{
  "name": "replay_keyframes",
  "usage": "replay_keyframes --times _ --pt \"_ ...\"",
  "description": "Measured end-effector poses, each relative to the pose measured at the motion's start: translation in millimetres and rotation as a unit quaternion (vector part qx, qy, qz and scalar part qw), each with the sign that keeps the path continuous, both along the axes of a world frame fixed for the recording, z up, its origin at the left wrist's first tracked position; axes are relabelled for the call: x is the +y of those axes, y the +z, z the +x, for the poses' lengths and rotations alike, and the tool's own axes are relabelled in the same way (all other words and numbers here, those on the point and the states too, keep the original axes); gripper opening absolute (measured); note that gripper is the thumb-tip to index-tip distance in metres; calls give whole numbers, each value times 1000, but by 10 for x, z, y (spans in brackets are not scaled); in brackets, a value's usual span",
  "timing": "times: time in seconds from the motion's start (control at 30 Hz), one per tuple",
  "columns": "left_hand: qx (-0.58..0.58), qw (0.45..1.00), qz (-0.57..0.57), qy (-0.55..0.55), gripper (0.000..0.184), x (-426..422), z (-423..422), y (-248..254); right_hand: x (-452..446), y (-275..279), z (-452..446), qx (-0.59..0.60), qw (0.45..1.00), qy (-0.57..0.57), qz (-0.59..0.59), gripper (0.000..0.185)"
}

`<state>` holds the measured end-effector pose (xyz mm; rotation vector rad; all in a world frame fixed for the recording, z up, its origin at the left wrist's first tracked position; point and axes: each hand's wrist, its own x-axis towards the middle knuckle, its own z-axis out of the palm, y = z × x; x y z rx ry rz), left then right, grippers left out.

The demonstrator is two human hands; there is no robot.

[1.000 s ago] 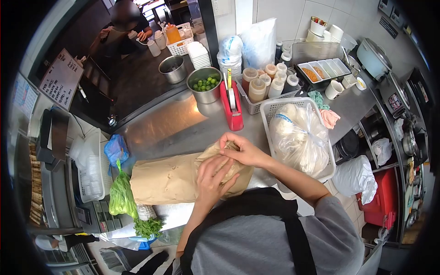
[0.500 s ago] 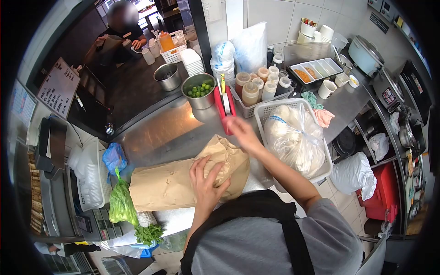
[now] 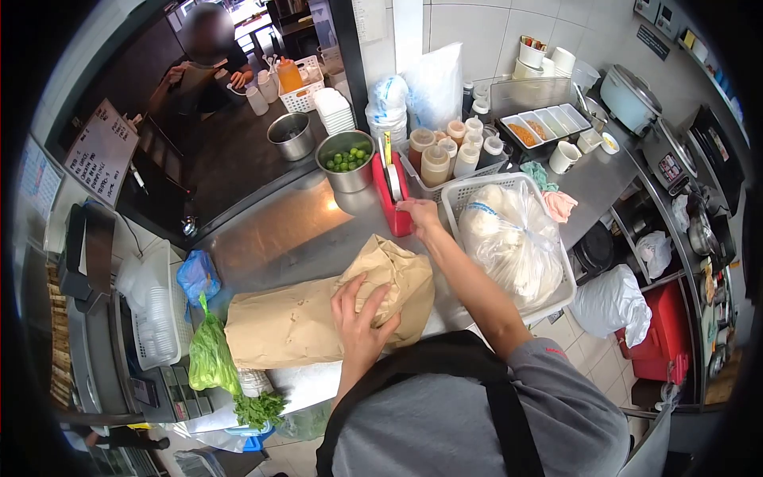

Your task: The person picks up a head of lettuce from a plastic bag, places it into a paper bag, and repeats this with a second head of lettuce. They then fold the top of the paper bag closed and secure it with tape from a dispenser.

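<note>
A large brown paper bag [image 3: 278, 322] lies on its side on the steel counter [image 3: 274, 226], its end folded and crumpled. My left hand [image 3: 363, 318] rests on the folded end with its fingers spread, pressing the paper down. My right hand [image 3: 421, 216] is at the near end of the red tape dispenser [image 3: 392, 191], fingers pinched together by the tape roll; whether tape is between the fingertips is too small to tell. A metal pot of green limes [image 3: 347, 161] stands just left of the dispenser.
Right of my right arm sits a white basket [image 3: 569, 290] with bagged white items [image 3: 509, 238]. Sauce bottles [image 3: 435, 164] stand behind it. Green vegetables in a bag [image 3: 211, 354] hang at the left counter edge. A person [image 3: 208, 71] is beyond the opening.
My right hand has left the paper bag and moved up and away to the tape dispenser. My left hand has stayed on the bag's folded end, which now stands up more.
</note>
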<state>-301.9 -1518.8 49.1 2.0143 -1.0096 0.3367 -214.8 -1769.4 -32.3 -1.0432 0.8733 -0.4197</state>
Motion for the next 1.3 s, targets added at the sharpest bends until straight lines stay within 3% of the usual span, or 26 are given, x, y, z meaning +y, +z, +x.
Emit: replay_keyframes --times 0.13,0.23,0.33,0.43,0.47,0.57,0.63,0.73,0.83,0.93,1.07,1.13,1.23,1.3 --pt "-14 1000 7 -5 45 11 29 -30 32 -465 -138 -91 995 -18 -26 24" --pt "-44 999 12 -13 46 18 54 -94 73 -720 -183 -36 968 -55 -243 17" --pt "-64 997 26 -24 46 28 55 -95 44 -583 -202 37 863 -53 -500 12" --pt "-85 995 38 -33 45 38 47 -63 -153 -653 -333 153 855 27 -495 15" --pt "-92 995 37 -31 45 27 61 -66 -125 -661 -382 71 856 -16 -512 8" --pt "-105 993 38 -24 46 33 34 -97 192 291 -640 -96 956 68 -270 7" --pt "-117 992 39 -23 48 27 39 -98 305 894 -856 -140 963 190 -128 10" --pt "-85 996 -9 -29 56 28 42 -151 405 1286 -1162 -123 917 354 -135 17" --pt "3 999 -38 -13 59 6 -12 -96 590 1403 -1317 -114 895 407 -142 23" --pt "-46 994 -96 -21 58 -3 25 -222 696 1388 -1354 -110 882 429 -158 45" --pt "-91 995 -37 -26 61 -8 23 -165 812 1324 -1332 -121 885 427 -144 60" --pt "-106 993 42 -29 68 22 20 -117 817 1304 -1321 -109 882 431 -156 56" --pt "-87 996 20 0 53 -3 -9 -107 803 1298 -1320 -90 879 436 -169 52" --pt "-66 998 14 3 54 -3 -33 -78 793 1314 -1325 -66 877 440 -181 52"
